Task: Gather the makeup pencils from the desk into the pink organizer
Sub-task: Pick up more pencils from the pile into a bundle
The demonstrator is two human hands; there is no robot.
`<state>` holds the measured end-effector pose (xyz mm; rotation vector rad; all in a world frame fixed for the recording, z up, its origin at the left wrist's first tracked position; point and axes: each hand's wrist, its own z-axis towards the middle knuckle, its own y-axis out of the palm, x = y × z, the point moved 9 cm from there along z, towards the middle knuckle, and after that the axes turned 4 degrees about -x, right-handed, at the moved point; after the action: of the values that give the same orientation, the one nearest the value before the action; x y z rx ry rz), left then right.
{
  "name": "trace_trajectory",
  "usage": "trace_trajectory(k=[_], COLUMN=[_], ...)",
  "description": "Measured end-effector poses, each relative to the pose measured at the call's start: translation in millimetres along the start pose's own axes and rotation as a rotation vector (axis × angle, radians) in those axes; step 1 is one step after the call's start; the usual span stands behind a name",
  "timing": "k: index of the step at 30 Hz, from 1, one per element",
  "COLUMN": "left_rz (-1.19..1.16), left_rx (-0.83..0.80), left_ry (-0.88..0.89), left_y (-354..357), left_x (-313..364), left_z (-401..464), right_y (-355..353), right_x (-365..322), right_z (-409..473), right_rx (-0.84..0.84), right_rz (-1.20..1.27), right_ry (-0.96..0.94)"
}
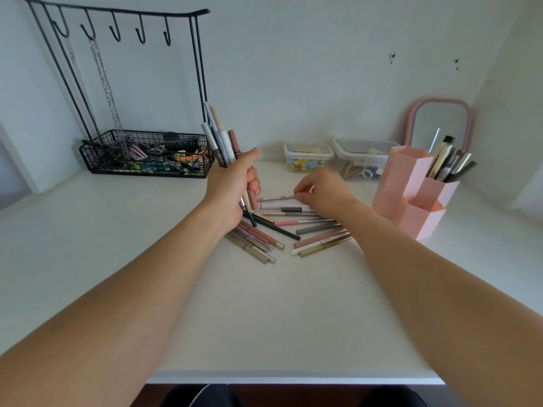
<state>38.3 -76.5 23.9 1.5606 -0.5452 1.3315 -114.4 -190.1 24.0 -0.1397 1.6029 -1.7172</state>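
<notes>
- Head view, centre of the frame: I see my left hand closed in a fist around a bundle of pencils, held upright and tilted slightly left, their tops fanning toward the upper left and their lower tips poking out below the palm.
- Just right of centre, my right hand is down over the loose pencils on the desk, fingertips pinched on the end of a thin pink-tipped pencil that lies roughly level; I can't tell whether it is lifted off the desk or resting on it.
- The loose pencils lie scattered in a fan below and between both hands, some crossing one another, a few gold and tan ones lowest in the pile.
- Right of the frame: the pink organizer stands on the desk, near my right wrist but apart from it; its rear compartment already holds several upright pencils and tubes, and the front compartments look open.
- Behind the organizer, a pink-framed mirror leans against the wall.
- Upper left: a black wire basket with a hook rack above it, full of small items.
- Centre back: two clear lidded boxes side by side.
</notes>
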Motion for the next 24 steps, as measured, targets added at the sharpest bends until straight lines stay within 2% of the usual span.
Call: trace_trajectory(k=[3, 5, 8, 10, 12, 17, 24], left_rz=[0.052, 0.062, 0.144, 0.223, 0.300, 0.363, 0.130], left_rx=[-0.016, -0.033, -0.065, -0.098, -0.126, -0.151, -0.025], left_ry=[-0.003, -0.011, 0.024, 0.086, 0.145, 0.193, 0.050], left_y=[3.3, 5.4, 8.5, 13.6, 18.9, 23.3, 12.3], left_x=[-3.2, -4.9, -5.3, -5.1, -4.9, -3.9, 0.6], left_z=[-2.4, -2.2, -1.7, -3.6, -7.0, -10.6, -7.9], right_y=[-2.8, -7.7, -14.5, -12.6, -9.4, -5.0, -6.9], right_x=[-1.7, -1.1, -8.3, -23.7, -39.2, -60.3, -63.2], right_z=[-1.9, -3.0, -10.2, -19.0, -26.2, -36.1, -39.1], right_rx=[0.018, 0.048, 0.080, 0.023, -0.043, -0.152, -0.120], right_rz=[-0.032, 0.043, 0.414, 0.714, 0.870, 0.941, 0.931], right_ry=[0.022, 0.045, 0.050, 0.001, -0.062, -0.150, -0.143])
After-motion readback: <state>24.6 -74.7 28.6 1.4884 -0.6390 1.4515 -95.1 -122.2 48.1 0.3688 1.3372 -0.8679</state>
